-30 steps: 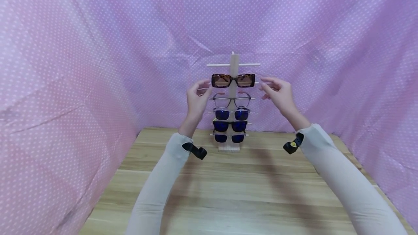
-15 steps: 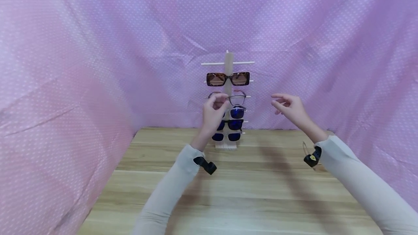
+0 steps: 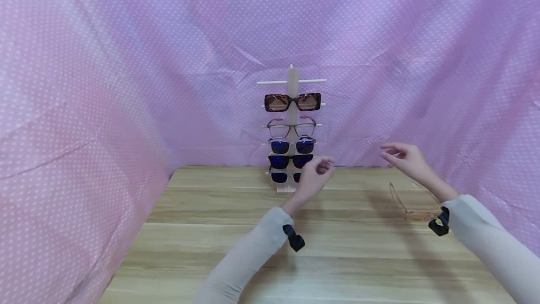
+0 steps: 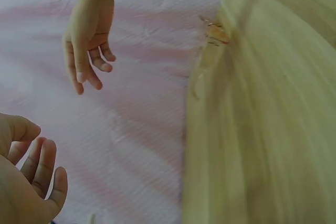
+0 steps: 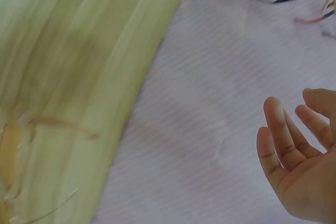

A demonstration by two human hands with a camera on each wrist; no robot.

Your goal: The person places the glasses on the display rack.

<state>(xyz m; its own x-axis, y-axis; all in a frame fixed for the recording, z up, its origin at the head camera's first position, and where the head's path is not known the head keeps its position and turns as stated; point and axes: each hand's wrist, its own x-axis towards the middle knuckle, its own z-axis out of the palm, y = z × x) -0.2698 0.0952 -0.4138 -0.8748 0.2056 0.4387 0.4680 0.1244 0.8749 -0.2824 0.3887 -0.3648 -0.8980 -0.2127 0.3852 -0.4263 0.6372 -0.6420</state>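
My left hand (image 3: 312,178) hovers before the lower right side of a wooden glasses stand (image 3: 293,89), fingers loosely bent and holding nothing. To the right, my right hand (image 3: 407,159) is in the air with relaxed fingers and nothing in them. Below it, clear-framed glasses (image 3: 419,216) lie on the table, partly hidden by the right wrist. Tortoiseshell sunglasses (image 3: 308,102) hang on the stand's second peg. Beneath them are grey-framed eyeglasses (image 3: 304,130) and several dark blue-lensed sunglasses (image 3: 280,147); the left hand covers part of the lowest pair.
The stand's top peg (image 3: 312,81) carries no glasses. A wood-grain table (image 3: 202,238) extends in front of the stand. Pink dotted cloth (image 3: 202,69) hangs behind and at both sides.
Both hands have come away from the tortoiseshell sunglasses, moving right and down. The clear-framed glasses on the table have come into fuller view. The sunglasses stay on the stand.
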